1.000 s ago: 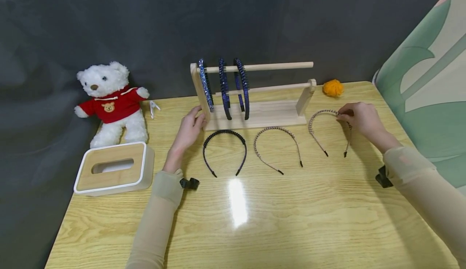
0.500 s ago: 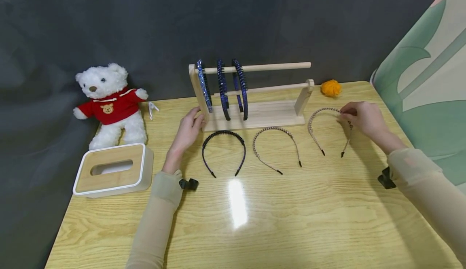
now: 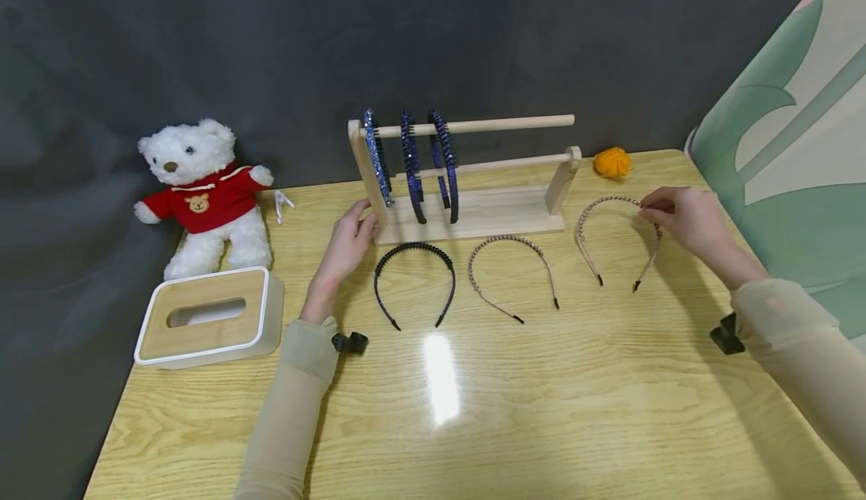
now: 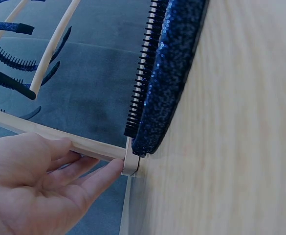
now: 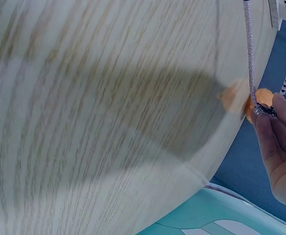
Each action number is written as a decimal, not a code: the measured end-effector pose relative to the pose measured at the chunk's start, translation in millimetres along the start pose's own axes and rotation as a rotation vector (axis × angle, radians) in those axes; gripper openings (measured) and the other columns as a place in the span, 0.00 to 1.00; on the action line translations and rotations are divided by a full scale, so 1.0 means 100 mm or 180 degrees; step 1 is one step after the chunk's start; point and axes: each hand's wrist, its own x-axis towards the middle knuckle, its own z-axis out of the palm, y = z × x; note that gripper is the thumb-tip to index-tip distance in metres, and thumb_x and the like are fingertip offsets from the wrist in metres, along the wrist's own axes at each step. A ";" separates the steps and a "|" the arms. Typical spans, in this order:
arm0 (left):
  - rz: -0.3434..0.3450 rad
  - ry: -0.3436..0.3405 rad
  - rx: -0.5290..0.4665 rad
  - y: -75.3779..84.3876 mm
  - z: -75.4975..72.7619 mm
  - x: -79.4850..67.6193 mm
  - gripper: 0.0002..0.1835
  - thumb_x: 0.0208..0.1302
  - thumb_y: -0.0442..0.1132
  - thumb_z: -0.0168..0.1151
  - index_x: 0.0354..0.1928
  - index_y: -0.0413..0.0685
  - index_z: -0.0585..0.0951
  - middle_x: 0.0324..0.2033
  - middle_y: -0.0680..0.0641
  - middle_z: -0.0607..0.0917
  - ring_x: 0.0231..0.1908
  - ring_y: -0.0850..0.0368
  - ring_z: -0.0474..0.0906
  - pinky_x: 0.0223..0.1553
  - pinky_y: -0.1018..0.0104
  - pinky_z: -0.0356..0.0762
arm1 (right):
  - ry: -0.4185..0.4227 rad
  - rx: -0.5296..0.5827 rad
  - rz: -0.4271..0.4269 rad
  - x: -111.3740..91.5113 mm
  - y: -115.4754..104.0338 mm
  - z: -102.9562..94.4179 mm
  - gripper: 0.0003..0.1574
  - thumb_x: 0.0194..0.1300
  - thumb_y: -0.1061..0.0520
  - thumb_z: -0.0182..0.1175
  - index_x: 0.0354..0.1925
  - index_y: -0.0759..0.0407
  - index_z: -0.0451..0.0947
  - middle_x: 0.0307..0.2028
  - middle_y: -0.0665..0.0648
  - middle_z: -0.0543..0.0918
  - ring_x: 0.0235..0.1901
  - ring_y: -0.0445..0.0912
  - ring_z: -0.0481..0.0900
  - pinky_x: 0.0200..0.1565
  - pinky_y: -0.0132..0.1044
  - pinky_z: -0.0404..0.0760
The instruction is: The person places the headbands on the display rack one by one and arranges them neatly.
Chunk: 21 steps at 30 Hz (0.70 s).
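Observation:
A beige beaded headband [image 3: 593, 214], its two ends pointing toward me, is pinched at its upper right by my right hand [image 3: 690, 218]. In the right wrist view, the thumb and fingers [image 5: 262, 127] meet on its band. My left hand [image 3: 346, 244] holds the lower left end of a wooden headband rack [image 3: 501, 214]. Its fingertips [image 4: 114, 167] touch the wood in the left wrist view. On the rack's upper rod hang a glittery blue headband [image 3: 376, 158] and two dark blue toothed headbands [image 3: 411, 162]. A black headband [image 3: 414, 246] and another beige headband [image 3: 504, 239] lie before the rack.
A white teddy bear [image 3: 192, 154] in a red hoodie sits at the back left, beside a small white clip [image 3: 280, 205]. In front of it stands a wood-topped tissue box [image 3: 203, 316]. An orange yarn ball [image 3: 612, 162] lies behind my right hand.
My right hand has moved slightly right and away from me, and the beige headband has shifted and turned a little with it. My left hand stays on the rack.

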 end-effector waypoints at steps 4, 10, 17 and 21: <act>0.0004 -0.0018 -0.0015 -0.01 0.00 0.00 0.25 0.88 0.34 0.46 0.79 0.30 0.64 0.73 0.27 0.71 0.65 0.32 0.79 0.66 0.53 0.82 | -0.0014 0.0101 0.0046 -0.02 -0.02 -0.03 0.06 0.68 0.68 0.73 0.42 0.72 0.88 0.36 0.70 0.90 0.28 0.17 0.69 0.26 0.17 0.67; 0.0012 -0.0023 -0.0011 -0.01 -0.01 -0.01 0.25 0.88 0.35 0.46 0.79 0.30 0.64 0.72 0.27 0.71 0.65 0.32 0.79 0.67 0.52 0.81 | -0.0052 0.0248 0.0147 -0.06 -0.05 -0.09 0.09 0.68 0.66 0.74 0.44 0.72 0.88 0.36 0.70 0.90 0.27 0.15 0.68 0.23 0.17 0.70; 0.0006 -0.0017 -0.0012 0.00 -0.01 -0.01 0.25 0.88 0.34 0.46 0.79 0.30 0.64 0.72 0.27 0.72 0.64 0.32 0.79 0.66 0.51 0.82 | -0.0039 0.0336 0.0280 -0.12 -0.09 -0.20 0.11 0.68 0.64 0.75 0.46 0.70 0.89 0.36 0.68 0.91 0.26 0.13 0.70 0.23 0.19 0.70; 0.0015 -0.0019 0.0000 -0.01 0.00 0.00 0.25 0.88 0.35 0.46 0.79 0.31 0.64 0.71 0.27 0.72 0.64 0.32 0.79 0.66 0.51 0.82 | -0.0031 0.0375 0.0323 -0.13 -0.11 -0.25 0.11 0.68 0.64 0.75 0.46 0.69 0.89 0.34 0.67 0.91 0.25 0.14 0.72 0.23 0.20 0.70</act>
